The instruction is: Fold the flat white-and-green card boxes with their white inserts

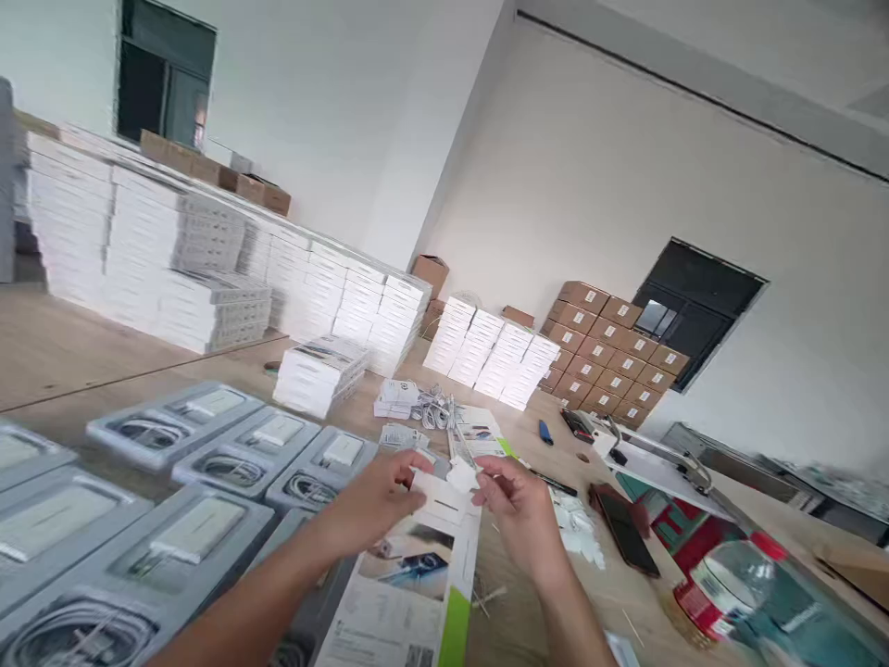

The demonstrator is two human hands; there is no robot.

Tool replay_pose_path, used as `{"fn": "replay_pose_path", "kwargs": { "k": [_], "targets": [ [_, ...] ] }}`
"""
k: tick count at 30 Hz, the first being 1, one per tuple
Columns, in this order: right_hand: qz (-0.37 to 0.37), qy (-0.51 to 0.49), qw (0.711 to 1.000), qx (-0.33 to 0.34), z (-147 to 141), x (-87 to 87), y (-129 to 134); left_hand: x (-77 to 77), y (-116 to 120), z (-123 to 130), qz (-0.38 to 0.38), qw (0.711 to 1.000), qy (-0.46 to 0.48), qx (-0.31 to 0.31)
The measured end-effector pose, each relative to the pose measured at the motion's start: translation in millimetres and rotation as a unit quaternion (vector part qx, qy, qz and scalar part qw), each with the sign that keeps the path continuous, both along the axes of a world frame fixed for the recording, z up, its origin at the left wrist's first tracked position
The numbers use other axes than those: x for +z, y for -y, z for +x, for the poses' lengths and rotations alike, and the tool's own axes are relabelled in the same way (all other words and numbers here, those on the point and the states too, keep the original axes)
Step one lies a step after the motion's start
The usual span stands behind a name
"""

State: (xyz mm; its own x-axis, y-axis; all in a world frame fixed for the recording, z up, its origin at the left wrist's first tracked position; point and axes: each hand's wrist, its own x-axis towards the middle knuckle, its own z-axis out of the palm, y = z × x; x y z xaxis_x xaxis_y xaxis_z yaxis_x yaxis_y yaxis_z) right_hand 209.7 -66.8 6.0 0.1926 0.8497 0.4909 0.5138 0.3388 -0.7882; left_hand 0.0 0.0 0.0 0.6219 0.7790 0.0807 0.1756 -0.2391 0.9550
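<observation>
Apparently working on a box, the left hand pinches its flap, the right hand a white piece; steadiness seems needed.

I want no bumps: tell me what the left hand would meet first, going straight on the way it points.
Beyond the white slotted tab it holds, the left hand would probably first meet the small white piece at the right hand, though depth is unclear.
</observation>
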Motion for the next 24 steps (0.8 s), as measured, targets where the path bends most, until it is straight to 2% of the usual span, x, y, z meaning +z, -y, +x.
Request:
{"fn": "replay_pose_path", "kwargs": {
  "k": [3,6,10,15,24],
  "targets": [
    [0.008,0.002,1.0,0.008,-1,1.8,3,-2.5,-6,1,-0.033,0.999,0.02,0.016],
    [0.018,0.037,0.999,0.023,-3,5.0,5,-2.8,-9,-1,-0.053,0.998,0.046,0.007],
    [0.037,0.129,0.99,0.033,-7,8.1,7,-1.8,-9,-2,-0.092,0.991,0.088,-0.031],
    [0.081,0.239,0.967,0.037,-9,4.9,7,-1.5,-6,-1,-0.147,0.976,0.158,-0.042],
    [0.187,0.309,0.932,-0.022,-17,-2.4,5,-0.9,-5,0,-0.203,0.955,0.212,-0.034]
  ]
}}
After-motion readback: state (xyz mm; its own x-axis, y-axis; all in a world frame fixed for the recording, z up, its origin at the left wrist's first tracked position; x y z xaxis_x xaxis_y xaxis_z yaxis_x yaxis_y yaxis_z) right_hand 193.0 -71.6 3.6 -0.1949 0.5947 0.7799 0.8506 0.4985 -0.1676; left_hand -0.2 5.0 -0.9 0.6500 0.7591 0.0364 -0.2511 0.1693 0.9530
